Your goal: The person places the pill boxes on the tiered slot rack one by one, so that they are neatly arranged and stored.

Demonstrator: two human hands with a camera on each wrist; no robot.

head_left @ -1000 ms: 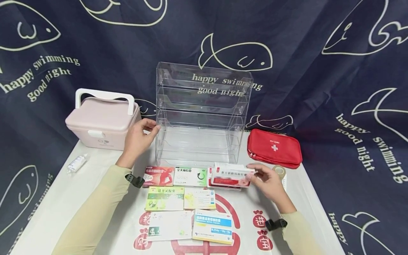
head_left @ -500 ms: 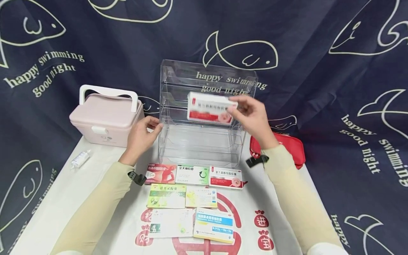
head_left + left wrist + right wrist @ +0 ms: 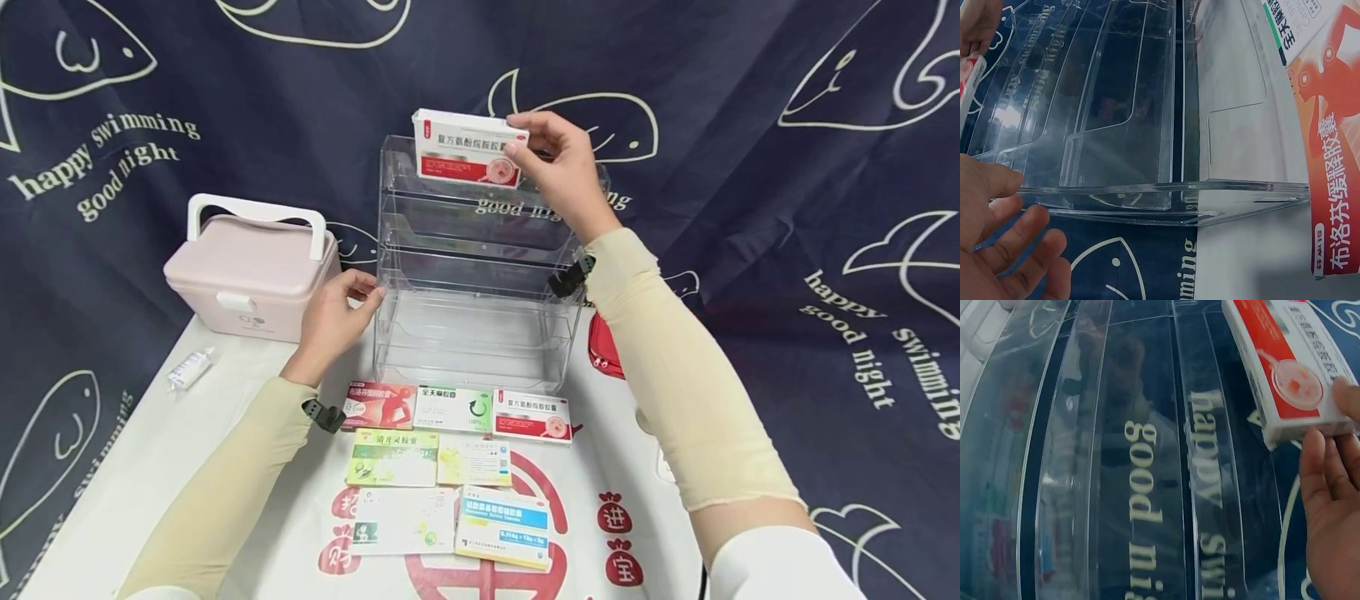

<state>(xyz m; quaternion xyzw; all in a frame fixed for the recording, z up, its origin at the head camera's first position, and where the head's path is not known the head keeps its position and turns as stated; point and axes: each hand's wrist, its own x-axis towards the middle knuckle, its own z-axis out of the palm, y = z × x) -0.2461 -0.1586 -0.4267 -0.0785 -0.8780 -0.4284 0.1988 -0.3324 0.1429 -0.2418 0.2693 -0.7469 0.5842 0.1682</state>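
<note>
My right hand [image 3: 562, 162] pinches a white and red medicine box [image 3: 468, 148] by its right end. That box is upright, printed side forward, at the top tier of the clear tiered rack [image 3: 480, 350]. In the right wrist view the thumb lies on the front of the box [image 3: 1297, 369], with fingers [image 3: 1315, 465] at its end and underside. My left hand [image 3: 339, 321] rests at the rack's left side, thumb tip right at the panel edge, its fingers loosely bent in the left wrist view.
Several medicine boxes lie in rows before the rack, among them another white and red box [image 3: 531, 417] and a blue and white box [image 3: 502, 529]. A pink lidded case [image 3: 251, 279] stands left, near a small wrapped roll [image 3: 191, 371]. A red pouch [image 3: 602, 346] is partly behind my right arm.
My right hand has lifted one white and red box off the table, up past the rack's middle to its top tier. The left hand has stayed at the rack's side.
</note>
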